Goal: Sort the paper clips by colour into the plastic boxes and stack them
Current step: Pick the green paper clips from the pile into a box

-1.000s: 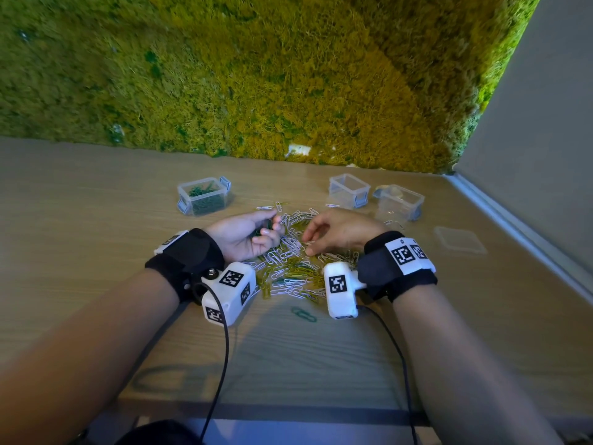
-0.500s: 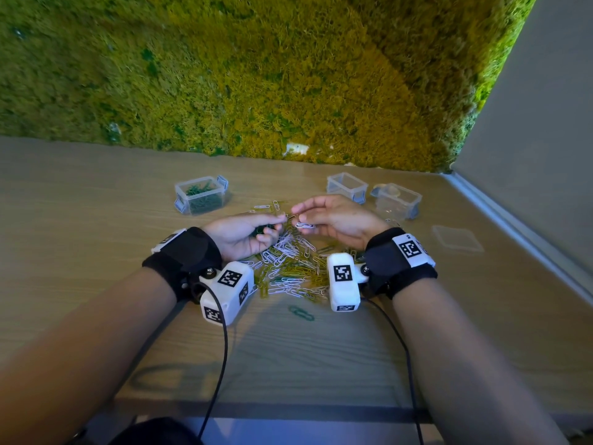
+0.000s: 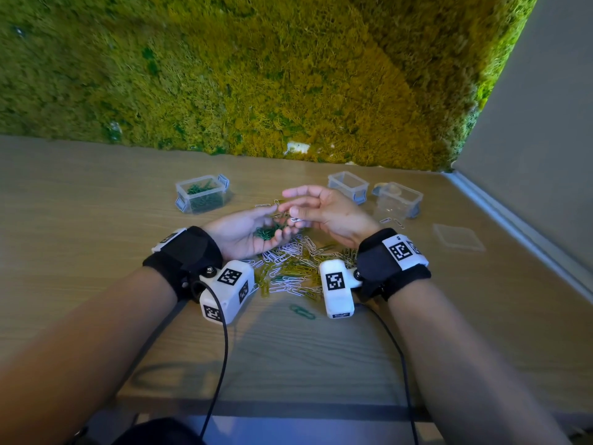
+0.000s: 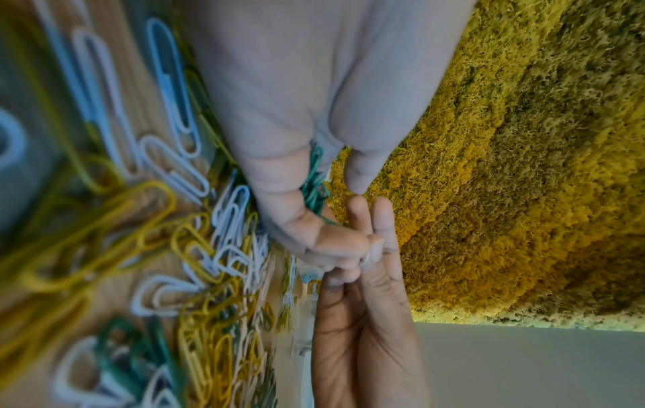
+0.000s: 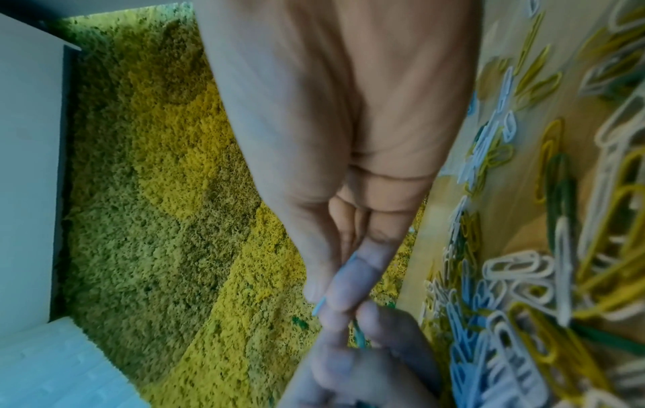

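Gathering green paper clips (image 3: 269,231) is the step in hand: a small bunch lies in the cupped, upturned palm of the left hand (image 3: 248,231), just above the mixed pile (image 3: 293,271) on the tabletop (image 3: 80,200). The right hand (image 3: 324,213), palm turned inward, meets it fingertip to fingertip, pinching a clip, apparently passing it over. Next, probably, the bunch goes into the box holding green clips (image 3: 202,194).
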`<state>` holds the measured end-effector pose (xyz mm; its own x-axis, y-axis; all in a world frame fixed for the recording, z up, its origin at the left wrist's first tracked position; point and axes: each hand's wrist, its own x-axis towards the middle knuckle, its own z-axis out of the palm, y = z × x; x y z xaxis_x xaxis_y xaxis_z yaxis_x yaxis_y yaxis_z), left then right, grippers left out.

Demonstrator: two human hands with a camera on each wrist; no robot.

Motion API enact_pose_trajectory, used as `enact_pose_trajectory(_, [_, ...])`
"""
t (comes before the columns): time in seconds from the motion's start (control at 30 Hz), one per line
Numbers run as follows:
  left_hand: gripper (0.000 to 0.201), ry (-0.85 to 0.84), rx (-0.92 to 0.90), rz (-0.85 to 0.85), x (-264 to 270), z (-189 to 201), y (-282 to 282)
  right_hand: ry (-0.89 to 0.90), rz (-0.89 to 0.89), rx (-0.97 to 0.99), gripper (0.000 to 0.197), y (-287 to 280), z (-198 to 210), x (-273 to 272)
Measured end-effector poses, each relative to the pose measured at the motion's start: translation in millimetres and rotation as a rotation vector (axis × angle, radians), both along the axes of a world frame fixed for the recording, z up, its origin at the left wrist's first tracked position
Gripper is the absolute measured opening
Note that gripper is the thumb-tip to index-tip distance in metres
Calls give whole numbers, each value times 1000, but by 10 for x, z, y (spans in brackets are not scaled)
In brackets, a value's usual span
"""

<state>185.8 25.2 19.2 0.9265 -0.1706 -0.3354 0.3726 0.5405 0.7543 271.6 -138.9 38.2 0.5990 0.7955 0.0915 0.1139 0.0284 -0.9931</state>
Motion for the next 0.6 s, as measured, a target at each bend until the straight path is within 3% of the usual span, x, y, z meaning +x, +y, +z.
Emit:
enact_pose_trajectory(0.07, [32,0,-45,12,-12,20,-6,-56,-115,-54,28,-16,8,36])
enact_pose_trajectory(0.17, [22,-1,-80,23,-23,35,11,-326,-314,-347,17,-137,51,127])
enact_pose_trajectory(0.33, [21,8,-144,31,-28,44,28,-454,-89,-792,19,-301,109,166])
enact_pose_trajectory(0.53, [25,12,-111,52,-21,24,41,-603,-33,-947,6,-288,94,167])
enact_pose_trajectory(0.6, [26,10,-72,61,-21,16,38,-612,-112,-755,4,-265,87,183])
